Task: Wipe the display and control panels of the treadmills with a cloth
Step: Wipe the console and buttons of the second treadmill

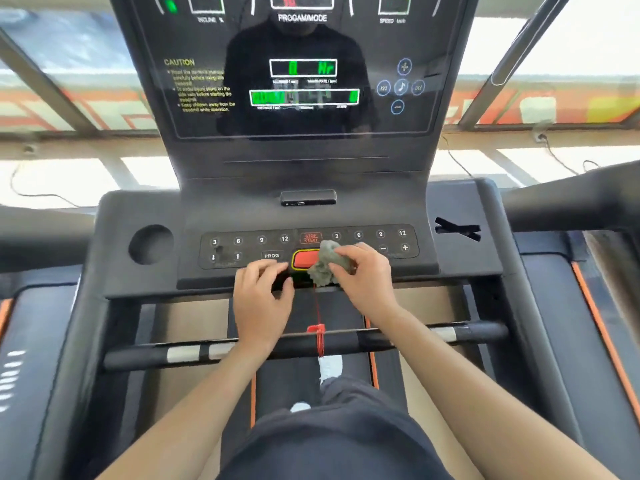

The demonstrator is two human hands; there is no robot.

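Note:
A black treadmill console fills the view. Its upright display point(304, 81) glows with green readouts. Below it lies the control panel point(249, 249) with numbered keys and a red safety key point(304, 259) in a yellow frame. My right hand point(363, 275) is shut on a crumpled grey cloth point(327, 263), pressing it on the panel just right of the red key. My left hand point(261, 299) rests with curled fingers on the panel's front edge, left of the red key, holding nothing that I can see.
A red cord point(318, 327) hangs from the key to the black handlebar point(467, 332) crossing below my hands. A round cup holder point(150, 244) sits at left, a slot point(457, 228) at right. Neighbouring treadmills flank both sides; windows stand behind.

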